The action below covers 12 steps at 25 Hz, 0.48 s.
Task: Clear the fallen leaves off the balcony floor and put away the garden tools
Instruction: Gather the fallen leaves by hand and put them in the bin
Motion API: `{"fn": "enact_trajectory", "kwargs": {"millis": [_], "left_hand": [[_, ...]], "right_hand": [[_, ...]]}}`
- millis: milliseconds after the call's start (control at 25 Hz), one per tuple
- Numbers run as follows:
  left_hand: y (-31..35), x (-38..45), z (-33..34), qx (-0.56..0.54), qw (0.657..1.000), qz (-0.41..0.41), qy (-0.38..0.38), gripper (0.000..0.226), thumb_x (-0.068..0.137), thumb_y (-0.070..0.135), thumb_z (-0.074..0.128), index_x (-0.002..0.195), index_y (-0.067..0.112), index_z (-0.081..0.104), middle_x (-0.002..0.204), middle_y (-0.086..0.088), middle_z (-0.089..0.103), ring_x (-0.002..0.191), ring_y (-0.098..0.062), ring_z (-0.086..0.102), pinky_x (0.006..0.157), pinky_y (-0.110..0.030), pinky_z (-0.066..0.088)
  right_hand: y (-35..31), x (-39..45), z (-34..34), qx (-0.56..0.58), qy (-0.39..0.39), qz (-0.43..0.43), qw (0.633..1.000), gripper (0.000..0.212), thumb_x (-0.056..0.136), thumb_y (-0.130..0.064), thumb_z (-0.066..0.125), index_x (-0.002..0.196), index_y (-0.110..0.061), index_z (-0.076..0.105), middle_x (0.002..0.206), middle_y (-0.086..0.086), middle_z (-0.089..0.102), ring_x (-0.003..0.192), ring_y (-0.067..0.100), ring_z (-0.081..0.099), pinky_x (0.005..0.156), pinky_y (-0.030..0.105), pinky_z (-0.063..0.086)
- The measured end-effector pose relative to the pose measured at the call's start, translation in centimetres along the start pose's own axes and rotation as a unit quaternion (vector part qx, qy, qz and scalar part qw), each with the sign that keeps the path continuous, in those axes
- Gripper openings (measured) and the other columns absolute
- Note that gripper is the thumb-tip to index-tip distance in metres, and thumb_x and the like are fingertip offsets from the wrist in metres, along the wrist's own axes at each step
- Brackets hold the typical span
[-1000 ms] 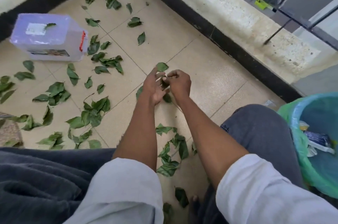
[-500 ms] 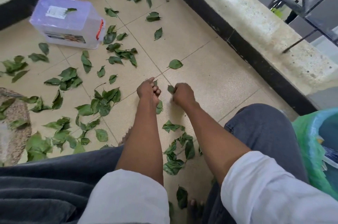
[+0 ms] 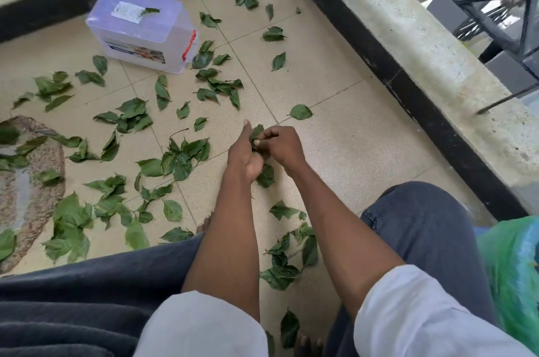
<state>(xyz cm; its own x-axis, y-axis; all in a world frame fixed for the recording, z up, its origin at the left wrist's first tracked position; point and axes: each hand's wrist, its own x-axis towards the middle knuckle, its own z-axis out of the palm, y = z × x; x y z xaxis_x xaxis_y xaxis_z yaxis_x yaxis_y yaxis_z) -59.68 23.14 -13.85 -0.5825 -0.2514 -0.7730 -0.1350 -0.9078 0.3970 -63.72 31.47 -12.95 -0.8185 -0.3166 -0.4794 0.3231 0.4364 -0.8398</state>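
Note:
Green fallen leaves [image 3: 180,157] lie scattered over the beige tiled balcony floor [image 3: 335,135]. My left hand [image 3: 246,154] and my right hand [image 3: 281,145] meet just above the floor near the middle of the view. Both pinch a small bunch of picked-up leaves [image 3: 257,132] between them. One leaf [image 3: 300,111] lies alone just beyond my hands. More leaves [image 3: 284,264] sit between my knees. A leaf [image 3: 266,176] lies under my left wrist.
A clear plastic storage box [image 3: 140,27] with a red latch stands at the back left. A round woven mat [image 3: 26,193] is at the left edge. A green-lined bin [image 3: 513,272] is at the right. A concrete parapet [image 3: 423,44] with a black skirting runs along the right.
My hands lifted off the floor and came together holding leaves, after pressing down on the tiles half a second ago. The camera tilted, so the box and mat show more.

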Motion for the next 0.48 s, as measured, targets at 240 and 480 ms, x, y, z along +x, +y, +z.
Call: {"fn": "enact_trajectory", "kwargs": {"millis": [240, 480], "left_hand": [[1.6, 0.5, -1.2, -0.051, 0.996, 0.047, 0.063, 0.015, 0.101, 0.004, 0.045, 0.095, 0.001, 0.057, 0.088, -0.015, 0.062, 0.071, -0.019, 0.065, 0.065, -0.030, 0.060], [3.2, 0.9, -2.6, 0.017, 0.992, 0.060, 0.106, 0.026, 0.100, -0.002, 0.031, 0.114, 0.005, 0.052, 0.065, 0.000, 0.040, 0.038, -0.006, 0.036, 0.033, -0.018, 0.026]], "right_hand": [[-1.6, 0.4, -0.1, 0.035, -0.043, -0.004, 0.998, 0.012, 0.080, 0.004, 0.067, 0.089, 0.001, 0.073, 0.079, 0.008, 0.069, 0.066, 0.009, 0.065, 0.063, 0.023, 0.051], [2.0, 3.2, 1.7, -0.237, 0.041, -0.046, 0.970, 0.031, 0.085, -0.007, 0.064, 0.115, -0.008, 0.069, 0.119, 0.014, 0.063, 0.106, 0.024, 0.060, 0.079, 0.025, 0.046]]}}
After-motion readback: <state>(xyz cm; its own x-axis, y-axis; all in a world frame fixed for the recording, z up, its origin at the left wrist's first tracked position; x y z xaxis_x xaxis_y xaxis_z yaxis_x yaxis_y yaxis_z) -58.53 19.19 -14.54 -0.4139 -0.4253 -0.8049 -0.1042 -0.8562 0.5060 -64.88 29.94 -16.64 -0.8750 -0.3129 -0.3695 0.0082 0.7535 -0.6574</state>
